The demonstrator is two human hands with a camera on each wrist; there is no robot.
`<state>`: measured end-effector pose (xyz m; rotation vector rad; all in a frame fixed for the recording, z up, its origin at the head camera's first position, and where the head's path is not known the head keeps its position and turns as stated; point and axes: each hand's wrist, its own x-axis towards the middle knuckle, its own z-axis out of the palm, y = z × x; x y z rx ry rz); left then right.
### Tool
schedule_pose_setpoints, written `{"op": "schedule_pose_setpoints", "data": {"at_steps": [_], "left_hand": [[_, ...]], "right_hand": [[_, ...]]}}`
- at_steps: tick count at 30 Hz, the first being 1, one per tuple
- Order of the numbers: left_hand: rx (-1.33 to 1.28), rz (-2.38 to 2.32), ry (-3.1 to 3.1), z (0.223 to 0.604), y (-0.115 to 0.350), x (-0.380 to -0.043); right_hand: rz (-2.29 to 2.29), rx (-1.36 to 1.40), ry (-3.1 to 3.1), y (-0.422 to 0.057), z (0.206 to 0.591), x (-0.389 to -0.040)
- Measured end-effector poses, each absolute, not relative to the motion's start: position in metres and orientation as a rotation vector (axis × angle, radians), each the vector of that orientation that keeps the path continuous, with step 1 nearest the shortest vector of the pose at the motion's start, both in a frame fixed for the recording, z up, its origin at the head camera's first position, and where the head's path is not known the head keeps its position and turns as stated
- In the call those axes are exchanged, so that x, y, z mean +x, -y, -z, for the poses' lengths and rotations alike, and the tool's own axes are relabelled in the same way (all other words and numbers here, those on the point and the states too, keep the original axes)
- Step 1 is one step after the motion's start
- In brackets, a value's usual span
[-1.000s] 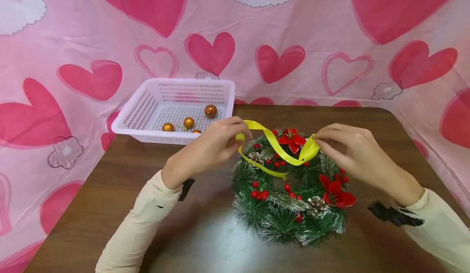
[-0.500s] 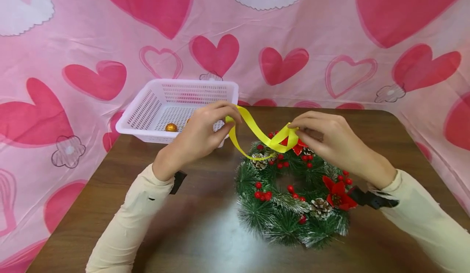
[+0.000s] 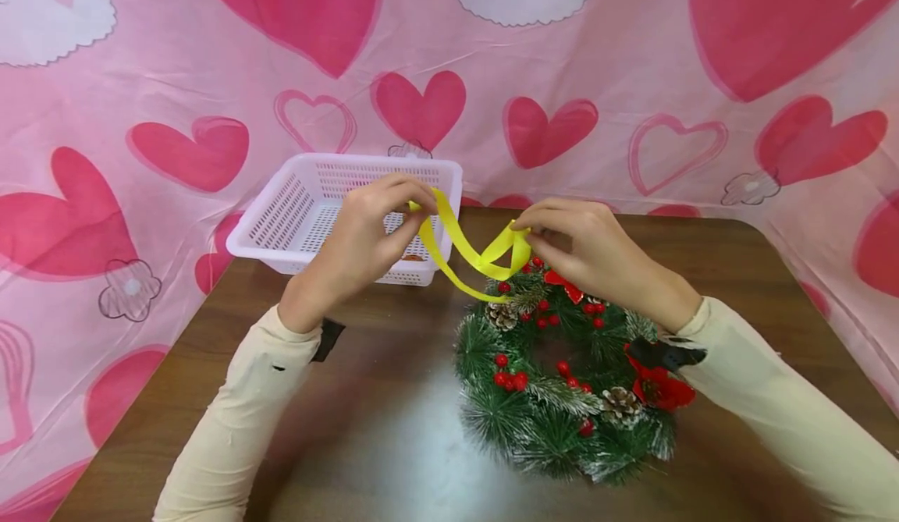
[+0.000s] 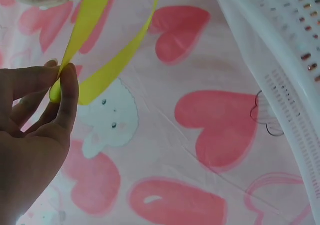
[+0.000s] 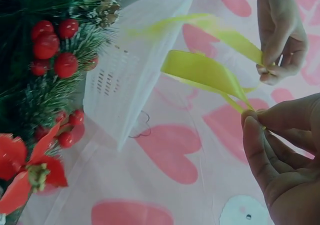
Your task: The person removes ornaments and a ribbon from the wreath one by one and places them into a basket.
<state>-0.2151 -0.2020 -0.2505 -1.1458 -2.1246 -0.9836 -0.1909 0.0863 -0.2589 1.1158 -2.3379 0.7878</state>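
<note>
A yellow ribbon [image 3: 455,235] hangs in the air between my two hands. My left hand [image 3: 375,229] pinches it between thumb and fingertips, in front of the basket in the head view. From that pinch a loose tail droops toward the wreath. My right hand [image 3: 586,249] pinches the other part, where the ribbon folds into a small loop [image 5: 207,75] below the fingertips. Under the right hand and forearm lies a green wreath [image 3: 562,428] with red berries, pinecones and red flowers; the forearm covers part of its right side.
A white plastic basket [image 3: 281,202] stands at the back left of the brown wooden table [image 3: 365,397]. An orange-gold ball [image 3: 413,257] shows inside it, partly behind my left hand. A pink cloth with hearts [image 3: 548,54] hangs behind the table.
Both hands have risen and moved left with the ribbon, away from over the wreath. The right hand has come closer to the left, and the left hand now overlaps the basket.
</note>
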Motion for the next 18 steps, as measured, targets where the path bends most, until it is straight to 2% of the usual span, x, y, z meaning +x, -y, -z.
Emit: {"op": "schedule_pose_setpoints", "data": {"at_steps": [11, 18], "left_hand": [[-0.924, 1.069, 2.073, 0.244, 0.229, -0.228], [-0.884, 1.159, 1.977, 0.245, 0.238, -0.243]], "right_hand": [[-0.831, 1.133, 2.324, -0.059, 0.256, -0.213], [-0.842, 1.112, 2.306, -0.05, 0.257, -0.224]]}}
